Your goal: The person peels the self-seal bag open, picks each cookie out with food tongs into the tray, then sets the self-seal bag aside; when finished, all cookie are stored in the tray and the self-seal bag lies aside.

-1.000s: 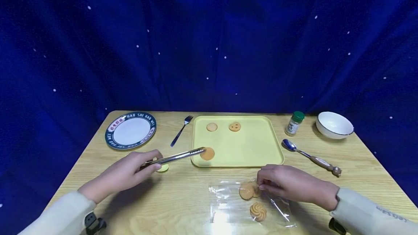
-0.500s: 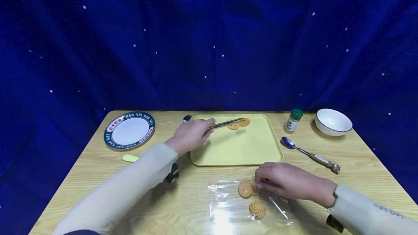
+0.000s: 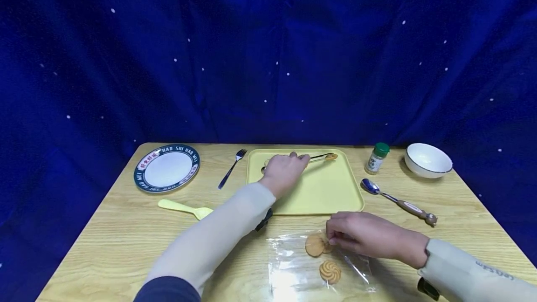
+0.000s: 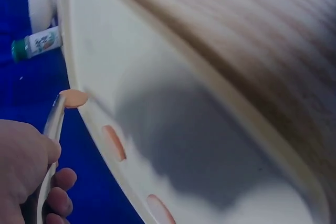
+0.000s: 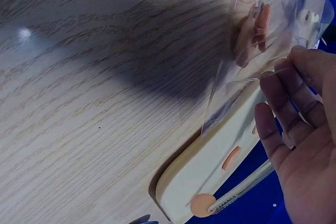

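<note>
My left hand (image 3: 285, 171) grips metal tongs (image 4: 55, 119), whose tips pinch a round cookie (image 4: 75, 98) over the far right part of the yellow tray (image 3: 323, 195). Two other cookies lie on that tray; the left wrist view shows one cookie (image 4: 114, 142) near the rim, but in the head view the hand mostly covers them. In front of the tray, my right hand (image 3: 369, 234) pinches the edge of a clear plastic bag (image 3: 289, 257) between thumb and fingertips. Inside the bag are a swirl cookie (image 3: 330, 271) and round cookies (image 3: 314, 245).
A rimmed plate (image 3: 168, 169), a fork (image 3: 233, 168) and a pale yellow spoon (image 3: 178, 206) lie left of the tray. To its right are a green-capped seasoning jar (image 3: 377, 158), a white bowl (image 3: 429, 160) and a brown-handled spoon (image 3: 398, 202). A blue curtain hangs behind.
The left hand has carried the tongs and cookie from the tray's front left to its far right. The right hand stays at the bag. The yellow spoon has come into fuller view.
</note>
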Demonstrator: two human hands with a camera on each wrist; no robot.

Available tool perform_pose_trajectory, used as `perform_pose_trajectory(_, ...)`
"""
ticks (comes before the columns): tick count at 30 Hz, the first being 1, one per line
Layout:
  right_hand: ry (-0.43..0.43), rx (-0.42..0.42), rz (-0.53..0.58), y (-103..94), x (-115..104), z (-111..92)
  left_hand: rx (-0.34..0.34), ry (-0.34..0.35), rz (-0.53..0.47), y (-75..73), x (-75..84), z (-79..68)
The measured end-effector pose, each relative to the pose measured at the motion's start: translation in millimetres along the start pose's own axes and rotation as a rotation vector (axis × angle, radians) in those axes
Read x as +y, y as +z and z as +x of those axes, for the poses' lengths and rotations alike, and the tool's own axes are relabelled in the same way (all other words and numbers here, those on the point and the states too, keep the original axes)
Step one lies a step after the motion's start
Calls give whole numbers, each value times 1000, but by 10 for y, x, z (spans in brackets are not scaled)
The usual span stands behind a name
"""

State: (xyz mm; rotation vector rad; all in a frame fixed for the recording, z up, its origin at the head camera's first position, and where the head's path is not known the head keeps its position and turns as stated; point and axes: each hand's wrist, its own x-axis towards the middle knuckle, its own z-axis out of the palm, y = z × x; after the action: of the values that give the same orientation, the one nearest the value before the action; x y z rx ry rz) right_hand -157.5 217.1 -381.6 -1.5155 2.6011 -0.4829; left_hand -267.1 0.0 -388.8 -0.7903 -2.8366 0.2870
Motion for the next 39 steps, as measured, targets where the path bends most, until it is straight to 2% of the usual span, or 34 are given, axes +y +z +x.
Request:
perform_pose_trajectory(3, -19, 11, 1, 12, -3, 2, 5, 15, 39, 38, 38, -15)
perform_pose_trajectory(9, -14, 18, -6, 24, 12, 7, -5, 29, 37, 52, 64, -31)
perform_pose_trajectory(13, 0, 9, -4, 34, 17, 6, -37, 42, 26, 90, 81, -44)
perform_pose_trajectory(20, 10, 15, -9, 41, 26, -7, -58, 19, 1, 103, 80, -50)
perform_pose_trajectory(25, 9, 16, -17, 34, 26, -12, -80, -15, -51, 87, 11, -75)
perform_pose_trajectory(29, 22, 4, -13, 33, 21, -9, -63, -23, -146, 62, -102, -159)
perform_pose_trajectory(32, 36, -7, -5, 29, 21, -4, -58, -32, -248, -5, -234, -284)
perform_pose_trajectory(39, 69, -30, 18, 14, 21, -12, -53, -23, -532, -240, -633, -772)
